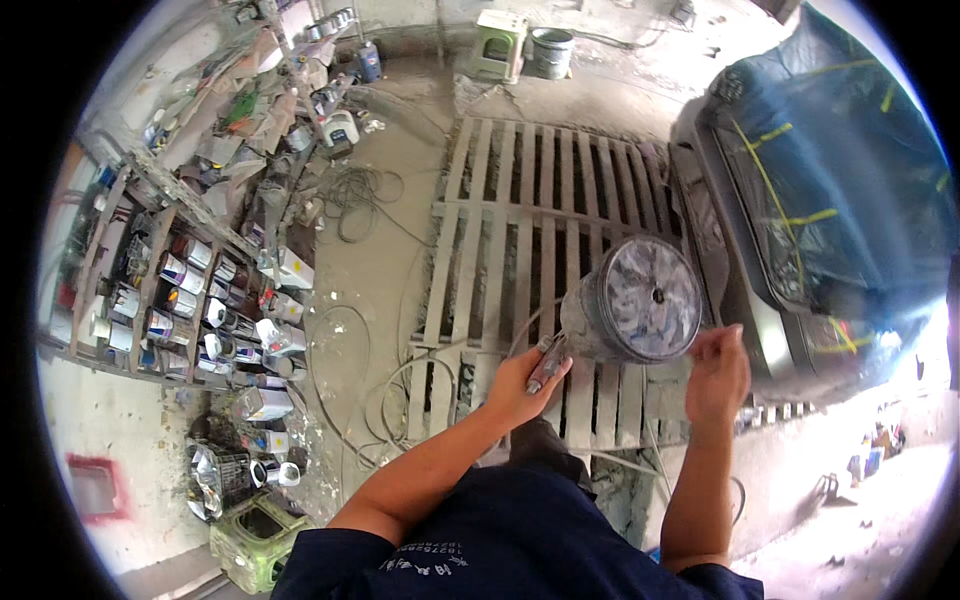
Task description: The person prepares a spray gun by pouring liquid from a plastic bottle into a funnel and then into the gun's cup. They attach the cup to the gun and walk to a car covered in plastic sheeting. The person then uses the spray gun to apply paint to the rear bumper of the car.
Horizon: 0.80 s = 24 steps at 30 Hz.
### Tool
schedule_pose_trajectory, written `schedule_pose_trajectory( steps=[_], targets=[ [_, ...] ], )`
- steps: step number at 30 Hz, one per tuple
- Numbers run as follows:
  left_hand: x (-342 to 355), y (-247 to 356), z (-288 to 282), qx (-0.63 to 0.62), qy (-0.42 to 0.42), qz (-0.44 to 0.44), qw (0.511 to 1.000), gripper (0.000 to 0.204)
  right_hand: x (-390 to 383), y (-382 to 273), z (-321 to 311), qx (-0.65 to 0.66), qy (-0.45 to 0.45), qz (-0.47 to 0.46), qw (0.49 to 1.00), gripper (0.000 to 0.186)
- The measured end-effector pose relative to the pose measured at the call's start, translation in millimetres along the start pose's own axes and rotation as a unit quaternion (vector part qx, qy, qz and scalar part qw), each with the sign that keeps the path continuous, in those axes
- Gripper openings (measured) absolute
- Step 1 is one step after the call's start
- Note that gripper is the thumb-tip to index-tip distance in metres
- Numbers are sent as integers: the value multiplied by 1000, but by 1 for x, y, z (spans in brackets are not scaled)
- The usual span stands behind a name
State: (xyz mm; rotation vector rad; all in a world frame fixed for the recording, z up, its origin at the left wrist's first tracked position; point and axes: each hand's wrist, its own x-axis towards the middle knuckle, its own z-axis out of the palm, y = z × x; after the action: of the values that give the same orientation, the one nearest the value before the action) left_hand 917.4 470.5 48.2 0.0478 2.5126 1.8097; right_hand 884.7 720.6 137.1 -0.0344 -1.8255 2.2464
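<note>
My left hand [525, 385] is wrapped round the handle of a spray gun [545, 368]. Above that handle sits its large round cup, grey and paint-smeared, with a translucent lid [652, 298] that has a dark spot at its centre. A thin hose runs by the gun. To the right of the cup's rim is my right hand [718, 375], its fingers curled and pressed together; whether anything is in them is hidden. Further right stands a car [770, 340], partly covered with bluish plastic film [850, 190] and strips of yellow tape.
Slatted wooden pallets [500, 240] lie underfoot, with gaps between boards. Loose hose [355, 205] coils over the floor on the left. Shelves [150, 290] of cans and bottles line the left side. A green stool [498, 48] and a bucket [551, 52] stand at the far wall.
</note>
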Motion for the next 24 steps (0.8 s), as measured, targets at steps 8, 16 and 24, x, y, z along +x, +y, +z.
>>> schedule_pose_trajectory(
  steps=[8, 16, 24],
  targets=[
    [163, 62, -11, 16, 69, -13, 997, 36, 99, 105, 56, -158, -220, 98, 958, 33],
    [292, 103, -23, 14, 91, 61, 994, 40, 208, 130, 145, -223, -297, -129, 919, 66],
    [416, 72, -75, 175, -7, 170, 970, 47, 333, 189, 219, -337, -184, -121, 915, 40]
  ],
)
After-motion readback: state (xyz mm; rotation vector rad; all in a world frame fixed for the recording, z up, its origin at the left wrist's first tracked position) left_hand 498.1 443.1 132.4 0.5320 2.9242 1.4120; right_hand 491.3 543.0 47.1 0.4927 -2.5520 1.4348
